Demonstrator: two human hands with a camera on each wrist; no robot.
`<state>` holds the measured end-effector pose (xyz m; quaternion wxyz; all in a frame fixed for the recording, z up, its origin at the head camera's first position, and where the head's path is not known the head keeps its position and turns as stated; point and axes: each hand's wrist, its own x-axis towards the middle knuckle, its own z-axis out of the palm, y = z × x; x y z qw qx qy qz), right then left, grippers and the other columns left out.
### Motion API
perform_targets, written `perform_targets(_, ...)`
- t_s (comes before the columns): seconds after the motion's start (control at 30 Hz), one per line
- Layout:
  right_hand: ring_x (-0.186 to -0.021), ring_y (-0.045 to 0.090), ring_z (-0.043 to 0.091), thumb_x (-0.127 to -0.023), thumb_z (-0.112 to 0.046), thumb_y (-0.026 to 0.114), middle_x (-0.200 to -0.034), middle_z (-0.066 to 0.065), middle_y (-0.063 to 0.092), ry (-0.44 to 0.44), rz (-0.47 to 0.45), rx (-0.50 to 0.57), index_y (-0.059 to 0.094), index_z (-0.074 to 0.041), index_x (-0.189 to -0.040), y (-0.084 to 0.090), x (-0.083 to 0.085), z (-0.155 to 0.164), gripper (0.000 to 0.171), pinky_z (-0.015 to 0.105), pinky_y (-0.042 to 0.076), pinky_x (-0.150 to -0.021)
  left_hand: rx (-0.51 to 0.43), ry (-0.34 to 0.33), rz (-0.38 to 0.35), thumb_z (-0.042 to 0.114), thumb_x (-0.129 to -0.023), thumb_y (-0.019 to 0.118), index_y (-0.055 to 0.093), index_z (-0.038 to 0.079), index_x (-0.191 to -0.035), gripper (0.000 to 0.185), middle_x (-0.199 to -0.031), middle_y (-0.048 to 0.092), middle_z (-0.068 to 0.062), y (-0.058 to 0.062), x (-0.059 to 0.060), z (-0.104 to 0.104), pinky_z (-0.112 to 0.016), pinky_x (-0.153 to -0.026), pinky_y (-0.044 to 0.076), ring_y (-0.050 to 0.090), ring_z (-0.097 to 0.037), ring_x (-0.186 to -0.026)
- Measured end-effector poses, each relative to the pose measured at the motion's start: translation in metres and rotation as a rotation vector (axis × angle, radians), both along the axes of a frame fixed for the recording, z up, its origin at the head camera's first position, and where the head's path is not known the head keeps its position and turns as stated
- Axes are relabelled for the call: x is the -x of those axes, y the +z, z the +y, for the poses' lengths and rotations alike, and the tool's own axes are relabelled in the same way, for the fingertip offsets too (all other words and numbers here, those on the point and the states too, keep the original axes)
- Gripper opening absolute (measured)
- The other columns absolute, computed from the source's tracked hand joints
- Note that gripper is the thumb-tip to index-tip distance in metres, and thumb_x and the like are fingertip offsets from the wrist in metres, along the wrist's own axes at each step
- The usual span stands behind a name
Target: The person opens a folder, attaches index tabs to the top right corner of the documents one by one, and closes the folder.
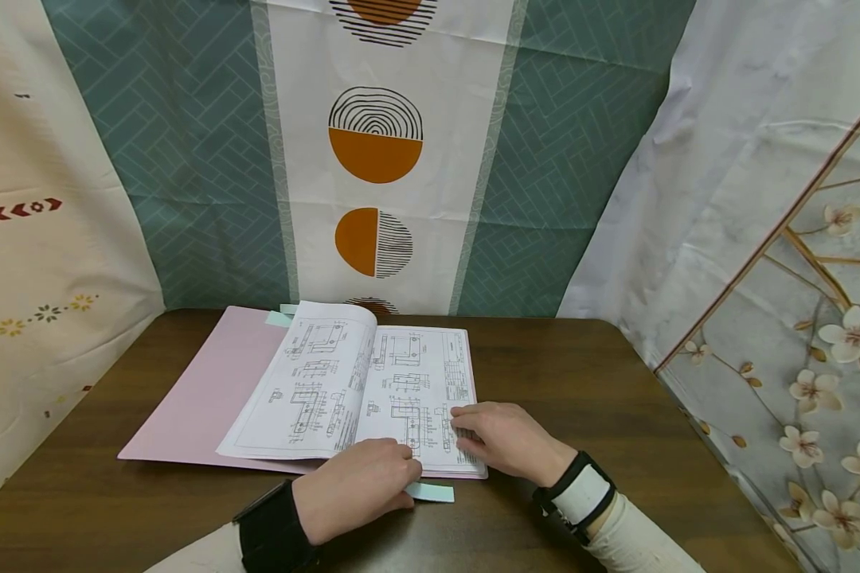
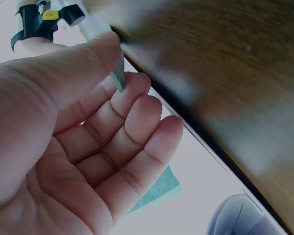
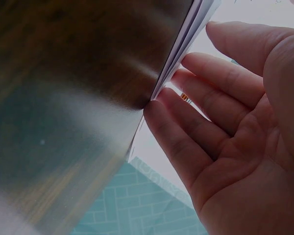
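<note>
An open pink folder (image 1: pixel 208 390) lies on the brown table (image 1: pixel 580 382), holding a stack of technical drawings (image 1: pixel 344 382) folded open like a book. My left hand (image 1: pixel 373 485) sits at the folder's near edge, thumb and forefinger pinching a small pale teal paper strip (image 1: pixel 433 493). The left wrist view shows that strip (image 2: pixel 118 78) caught between thumb and index finger. My right hand (image 1: pixel 502 438) rests on the lower right corner of the right-hand page. In the right wrist view its fingers (image 3: pixel 196 98) touch the edge of the sheets (image 3: pixel 186 34).
More pale teal tabs (image 1: pixel 279 318) stick out at the folder's far edge. Patterned cloth hangs close behind the table and along both sides. Bare wood (image 1: pixel 616 446) shows to the right of the folder and along the front.
</note>
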<state>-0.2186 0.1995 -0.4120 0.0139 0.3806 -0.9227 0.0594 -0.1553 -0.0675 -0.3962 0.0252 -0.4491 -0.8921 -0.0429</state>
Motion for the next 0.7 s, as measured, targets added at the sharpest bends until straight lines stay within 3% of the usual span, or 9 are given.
perform_targets(0.2,-0.128,0.072,0.026,-0.103,-0.022,0.081,-0.143,0.008,0.073,-0.008,-0.026,0.026,0.079,-0.007,-0.133,0.003,0.0,0.001,0.033,0.046,0.059,-0.103,-0.032,-0.003,0.048,0.025,-0.096,0.09,0.078,0.019,-0.101,0.014,-0.088,0.063,0.009,0.007,0.002,-0.001,-0.023,-0.072,0.049,0.055,-0.007,-0.077)
perform_targets(0.37,-0.127,0.071,0.024,-0.104,-0.021,0.08,-0.14,0.006,0.074,-0.032,-0.079,0.054,0.08,-0.008,-0.132,0.008,0.003,0.001,0.031,0.046,0.058,-0.103,-0.103,0.059,0.041,0.023,-0.095,0.091,0.078,0.016,-0.103,0.016,-0.092,0.072,0.006,0.01,0.008,-0.002,-0.026,-0.074,0.053,0.061,-0.009,-0.079)
perform_targets(0.53,-0.105,0.069,0.015,-0.105,-0.021,0.079,-0.125,-0.001,0.077,-0.057,-0.118,0.067,0.08,-0.012,-0.129,0.013,0.009,0.0,0.026,0.041,0.06,-0.094,-0.17,0.113,0.036,0.02,-0.094,0.092,0.077,0.014,-0.104,0.019,-0.09,0.072,0.006,0.01,0.014,-0.005,-0.028,-0.074,0.054,0.061,-0.009,-0.078)
perform_targets(0.7,-0.107,0.071,0.016,-0.104,-0.024,0.08,-0.125,0.001,0.078,-0.079,-0.072,0.082,0.08,-0.012,-0.13,0.02,0.012,-0.001,0.029,0.043,0.061,-0.097,-0.211,0.154,0.087,0.02,-0.094,0.091,0.075,0.012,-0.105,0.021,-0.091,0.071,0.005,0.009,0.019,-0.008,-0.029,-0.074,0.056,0.062,-0.012,-0.079)
